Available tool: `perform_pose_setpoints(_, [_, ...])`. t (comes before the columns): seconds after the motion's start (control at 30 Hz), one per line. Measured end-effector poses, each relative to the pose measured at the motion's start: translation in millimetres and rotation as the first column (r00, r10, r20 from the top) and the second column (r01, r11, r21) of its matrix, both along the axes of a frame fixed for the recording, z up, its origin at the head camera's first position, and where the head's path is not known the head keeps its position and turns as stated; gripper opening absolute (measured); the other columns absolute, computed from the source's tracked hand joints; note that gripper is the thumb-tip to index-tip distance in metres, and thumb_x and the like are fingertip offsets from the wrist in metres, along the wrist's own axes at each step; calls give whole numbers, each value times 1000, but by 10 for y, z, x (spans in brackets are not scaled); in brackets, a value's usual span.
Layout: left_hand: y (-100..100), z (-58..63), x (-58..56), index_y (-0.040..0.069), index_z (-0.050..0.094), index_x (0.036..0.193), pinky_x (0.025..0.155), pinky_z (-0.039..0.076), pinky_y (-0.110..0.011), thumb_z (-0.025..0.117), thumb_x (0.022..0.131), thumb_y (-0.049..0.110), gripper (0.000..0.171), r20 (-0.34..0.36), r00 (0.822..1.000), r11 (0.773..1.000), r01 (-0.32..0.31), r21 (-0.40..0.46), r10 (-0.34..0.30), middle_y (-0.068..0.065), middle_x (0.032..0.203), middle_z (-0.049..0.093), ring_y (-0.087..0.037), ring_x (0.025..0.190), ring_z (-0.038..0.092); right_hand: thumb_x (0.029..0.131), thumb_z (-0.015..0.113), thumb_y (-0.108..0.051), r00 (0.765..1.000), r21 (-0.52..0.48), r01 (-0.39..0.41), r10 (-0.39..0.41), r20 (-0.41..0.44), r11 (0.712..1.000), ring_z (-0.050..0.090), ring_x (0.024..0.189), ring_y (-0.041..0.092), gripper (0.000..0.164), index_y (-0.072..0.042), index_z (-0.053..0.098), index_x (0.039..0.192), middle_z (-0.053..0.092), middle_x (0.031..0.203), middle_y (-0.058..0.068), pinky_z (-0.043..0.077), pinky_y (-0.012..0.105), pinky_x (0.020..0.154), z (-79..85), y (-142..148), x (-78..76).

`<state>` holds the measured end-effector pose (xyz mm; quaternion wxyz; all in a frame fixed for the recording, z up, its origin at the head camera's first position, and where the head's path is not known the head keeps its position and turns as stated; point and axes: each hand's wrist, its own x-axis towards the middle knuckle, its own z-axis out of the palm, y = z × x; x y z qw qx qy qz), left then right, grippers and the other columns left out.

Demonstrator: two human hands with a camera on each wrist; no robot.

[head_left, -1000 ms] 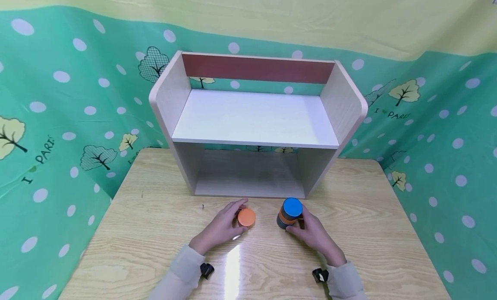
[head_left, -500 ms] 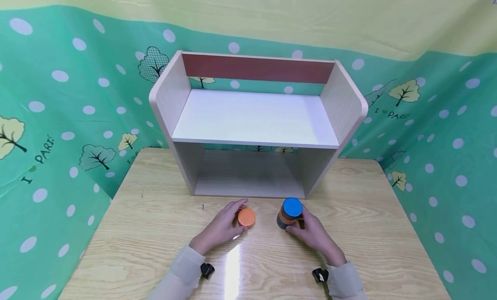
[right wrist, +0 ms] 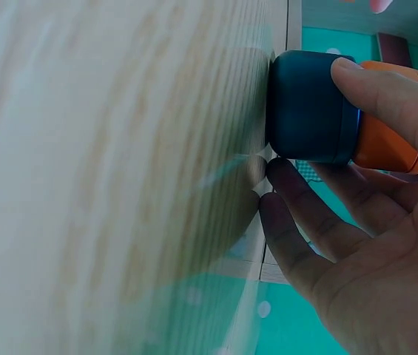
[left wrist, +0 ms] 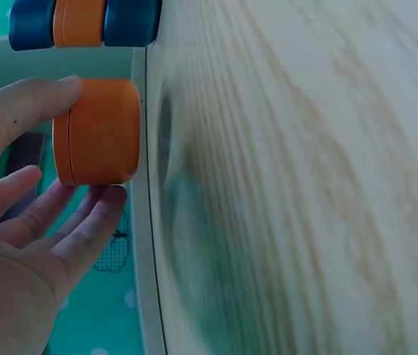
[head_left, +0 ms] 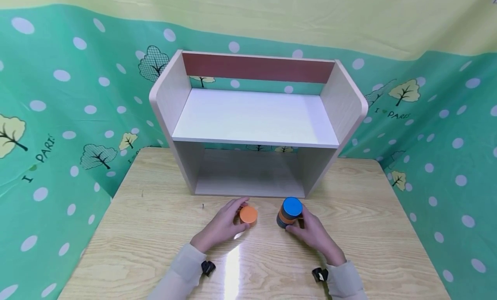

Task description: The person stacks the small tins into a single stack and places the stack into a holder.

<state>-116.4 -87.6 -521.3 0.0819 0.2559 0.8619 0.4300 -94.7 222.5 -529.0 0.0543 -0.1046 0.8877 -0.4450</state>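
Observation:
My left hand [head_left: 221, 226] pinches a small orange round tin [head_left: 248, 214] between thumb and fingers. In the left wrist view that orange tin [left wrist: 101, 133] has a lid seam and a thin gap between it and the tabletop. To its right stands a stack of three tins: a blue one [head_left: 292, 206] on top, an orange one [head_left: 286, 218] in the middle and a dark blue one [right wrist: 312, 107] at the bottom. My right hand [head_left: 312, 231] holds the bottom of the stack, its thumb on the dark blue tin and its fingers around the far side.
A two-level shelf unit [head_left: 254, 118] with pale side panels stands just behind both hands on the wooden table [head_left: 128, 231]. A green and yellow patterned cloth [head_left: 431, 131] hangs around the table. A black band [head_left: 208, 268] sits at the left wrist.
My left hand has shifted slightly up and to the right with the orange tin, which comes a little off the table. The right hand and the stack have stayed put.

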Motion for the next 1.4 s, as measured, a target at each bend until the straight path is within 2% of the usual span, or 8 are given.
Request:
perform_pose_setpoints(0.23, [15, 30, -19, 12, 37, 152, 101, 49, -35, 81, 87, 17, 78, -15, 1000, 1000, -3, 9, 3, -4, 134, 54, -17, 119, 55, 82, 81, -1, 1000, 1, 0, 0, -23, 1000, 62, 111, 32, 63, -5, 49, 137, 63, 126, 12, 51, 54, 95, -4, -4, 2])
perform_pose_setpoints(0.47, [16, 45, -47, 12, 38, 151, 102, 48, -34, 81, 87, 16, 78, -30, 1000, 1000, 4, 16, -4, -1, 133, 54, -14, 119, 54, 83, 80, -2, 1000, -7, -4, 4, 0, 1000, 61, 112, 31, 63, -6, 48, 138, 62, 127, 12, 50, 54, 97, -1, 0, -1])
perform_pose_setpoints(0.87, [17, 114, -57, 12, 39, 151, 101, 49, -35, 82, 86, 17, 78, -58, 998, 999, 20, 35, -18, -3, 133, 55, -17, 118, 56, 84, 80, -2, 1000, -17, -11, 11, 3, 1000, 61, 112, 30, 63, -6, 48, 137, 62, 127, 11, 50, 53, 97, -14, 7, 4])
perform_pose_setpoints(1.4, [25, 204, -60, 10, 40, 150, 99, 50, -30, 83, 84, 10, 79, -38, 999, 995, 25, 91, -22, -3, 131, 56, -16, 120, 55, 84, 80, -3, 1000, -15, -15, 15, 0, 1000, 61, 111, 29, 62, -7, 49, 137, 63, 127, 10, 51, 52, 95, -13, 11, -2])
